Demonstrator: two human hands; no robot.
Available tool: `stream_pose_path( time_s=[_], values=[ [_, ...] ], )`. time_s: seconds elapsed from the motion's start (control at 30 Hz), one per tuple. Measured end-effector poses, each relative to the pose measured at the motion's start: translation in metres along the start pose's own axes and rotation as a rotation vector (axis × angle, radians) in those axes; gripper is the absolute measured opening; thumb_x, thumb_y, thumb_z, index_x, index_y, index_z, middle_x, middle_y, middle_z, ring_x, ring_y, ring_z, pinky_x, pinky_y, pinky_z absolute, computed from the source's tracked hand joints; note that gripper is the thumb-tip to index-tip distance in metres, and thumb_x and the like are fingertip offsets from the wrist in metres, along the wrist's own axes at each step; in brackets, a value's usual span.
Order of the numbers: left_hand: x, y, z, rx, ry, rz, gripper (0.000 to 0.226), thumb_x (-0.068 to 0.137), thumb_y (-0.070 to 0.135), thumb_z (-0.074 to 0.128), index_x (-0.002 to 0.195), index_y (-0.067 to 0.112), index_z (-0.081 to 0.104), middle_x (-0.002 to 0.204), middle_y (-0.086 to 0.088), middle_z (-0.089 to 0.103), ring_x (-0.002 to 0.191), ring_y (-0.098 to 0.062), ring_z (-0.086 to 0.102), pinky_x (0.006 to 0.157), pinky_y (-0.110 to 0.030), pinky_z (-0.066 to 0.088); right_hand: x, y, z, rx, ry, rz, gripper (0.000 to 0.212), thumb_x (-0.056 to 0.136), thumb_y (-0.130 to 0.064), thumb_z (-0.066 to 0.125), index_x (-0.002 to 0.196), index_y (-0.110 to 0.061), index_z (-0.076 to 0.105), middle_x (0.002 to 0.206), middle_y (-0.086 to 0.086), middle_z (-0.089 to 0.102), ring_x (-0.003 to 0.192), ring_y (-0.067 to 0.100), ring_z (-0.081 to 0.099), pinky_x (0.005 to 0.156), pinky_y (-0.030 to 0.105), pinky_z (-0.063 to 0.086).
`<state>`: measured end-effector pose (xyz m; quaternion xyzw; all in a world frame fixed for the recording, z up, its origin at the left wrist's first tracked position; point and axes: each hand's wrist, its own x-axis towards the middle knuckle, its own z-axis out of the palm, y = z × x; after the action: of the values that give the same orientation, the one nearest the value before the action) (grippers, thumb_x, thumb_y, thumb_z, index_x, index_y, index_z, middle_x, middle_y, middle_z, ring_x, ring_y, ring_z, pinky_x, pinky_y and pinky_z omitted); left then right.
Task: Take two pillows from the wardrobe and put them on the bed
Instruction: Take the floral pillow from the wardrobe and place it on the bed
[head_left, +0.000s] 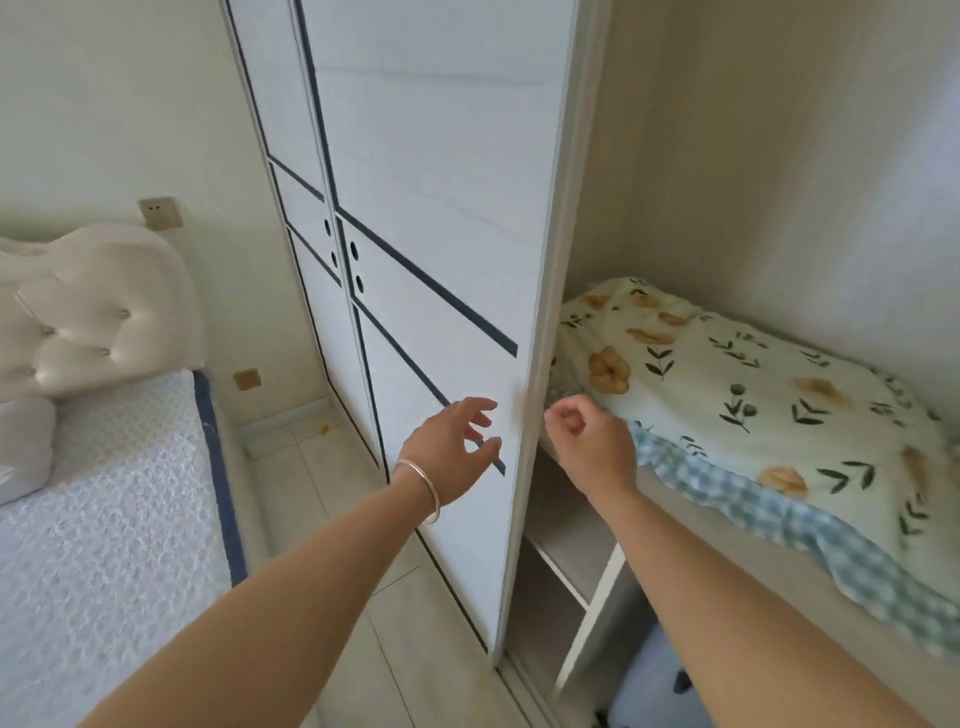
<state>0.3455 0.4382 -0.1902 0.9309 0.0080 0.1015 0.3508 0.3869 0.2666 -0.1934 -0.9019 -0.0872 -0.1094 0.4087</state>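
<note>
Pale walls and a light tiled floor frame a white wardrobe (415, 218) with dark blue trim lines, which serves as the landmark. Its sliding door (441, 364) stands pushed to the left, leaving the right-hand compartment uncovered. Inside that compartment, on a shelf (727, 551) right of the door's edge, lies a floral pillow (737, 395) printed with orange flowers and green leaves; beneath it a blue checked pillow (810, 535) shows along the front edge, so both sit stacked in the wardrobe. Below the shelf, lower cubbies are partly visible.

Left of the wardrobe, across a strip of floor, stands the bed (104, 519) with a textured white mattress and a padded cream headboard (88, 312).

Both bare arms reach toward the wardrobe. The left hand (457, 447), with a metal bangle (421, 488) on the wrist, hovers in front of the door face near its right edge, its grip open with fingers spread and holding nothing. The right hand (587, 436) sits just right of the door edge, at the shelf front close to the pillows, fingers curled loosely inward around nothing visible.
</note>
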Motion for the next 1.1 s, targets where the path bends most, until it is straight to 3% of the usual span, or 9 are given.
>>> stream_pose_path(
  time_s=[0.23, 0.33, 0.47, 0.63, 0.77, 1.0, 1.1],
  values=[
    [0.014, 0.050, 0.066, 0.023, -0.107, 0.159, 0.035, 0.088, 0.025, 0.053, 0.124, 0.026, 0.053, 0.107, 0.008, 0.065, 0.091, -0.011, 0.064, 0.082, -0.030, 0.054, -0.001, 0.062, -0.047, -0.061, 0.119, 0.166, 0.016, 0.084, -0.030, 0.056, 0.089, -0.019, 0.066, 0.082, 0.005, 0.070, 0.078, 0.024, 0.062, 0.062, 0.026, 0.039],
    [0.029, 0.072, 0.093, 0.018, -0.151, 0.182, 0.038, 0.090, 0.026, 0.053, 0.128, 0.025, 0.051, 0.111, 0.007, 0.065, 0.092, -0.012, 0.065, 0.084, -0.029, 0.053, 0.012, 0.087, -0.068, -0.095, 0.165, 0.222, 0.018, 0.085, -0.026, 0.054, 0.093, -0.017, 0.067, 0.088, 0.006, 0.070, 0.086, 0.027, 0.062, 0.066, 0.028, 0.042],
    [0.052, 0.099, 0.124, -0.048, -0.159, 0.084, 0.038, 0.091, 0.026, 0.053, 0.128, 0.025, 0.050, 0.110, 0.007, 0.064, 0.092, -0.012, 0.064, 0.085, -0.028, 0.051, 0.034, 0.131, -0.100, -0.307, 0.187, 0.173, 0.031, 0.084, -0.025, 0.058, 0.112, -0.014, 0.061, 0.111, 0.008, 0.063, 0.107, 0.027, 0.049, 0.081, 0.034, 0.041],
    [0.087, 0.118, 0.159, -0.098, -0.170, -0.092, 0.040, 0.091, 0.028, 0.052, 0.131, 0.025, 0.048, 0.118, 0.005, 0.062, 0.104, -0.018, 0.060, 0.090, -0.033, 0.048, 0.067, 0.174, -0.144, -0.606, 0.070, 0.213, 0.054, 0.082, -0.038, 0.058, 0.131, -0.017, 0.048, 0.134, 0.008, 0.048, 0.124, 0.029, 0.037, 0.096, 0.039, 0.035],
    [0.112, 0.126, 0.175, -0.084, -0.227, -0.165, 0.045, 0.092, 0.029, 0.051, 0.136, 0.027, 0.043, 0.132, 0.000, 0.055, 0.115, -0.021, 0.055, 0.097, -0.037, 0.046, 0.088, 0.190, -0.152, -0.623, -0.006, 0.261, 0.061, 0.084, -0.044, 0.053, 0.137, -0.019, 0.040, 0.143, 0.007, 0.041, 0.131, 0.028, 0.033, 0.101, 0.040, 0.032],
    [0.144, 0.127, 0.194, -0.088, -0.279, -0.324, 0.051, 0.093, 0.034, 0.048, 0.142, 0.025, 0.036, 0.141, -0.010, 0.045, 0.122, -0.029, 0.049, 0.097, -0.037, 0.042, 0.108, 0.197, -0.155, -0.691, -0.117, 0.315, 0.067, 0.085, -0.053, 0.044, 0.137, -0.013, 0.033, 0.130, 0.016, 0.050, 0.124, 0.034, 0.038, 0.093, 0.040, 0.039],
    [0.153, 0.125, 0.200, -0.105, -0.322, -0.394, 0.060, 0.094, 0.037, 0.045, 0.148, 0.019, 0.026, 0.146, -0.013, 0.041, 0.129, -0.033, 0.042, 0.100, -0.037, 0.037, 0.109, 0.193, -0.159, -0.739, -0.130, 0.305, 0.069, 0.082, -0.061, 0.045, 0.125, -0.008, 0.042, 0.114, 0.014, 0.058, 0.112, 0.031, 0.050, 0.077, 0.035, 0.041]
  ],
)
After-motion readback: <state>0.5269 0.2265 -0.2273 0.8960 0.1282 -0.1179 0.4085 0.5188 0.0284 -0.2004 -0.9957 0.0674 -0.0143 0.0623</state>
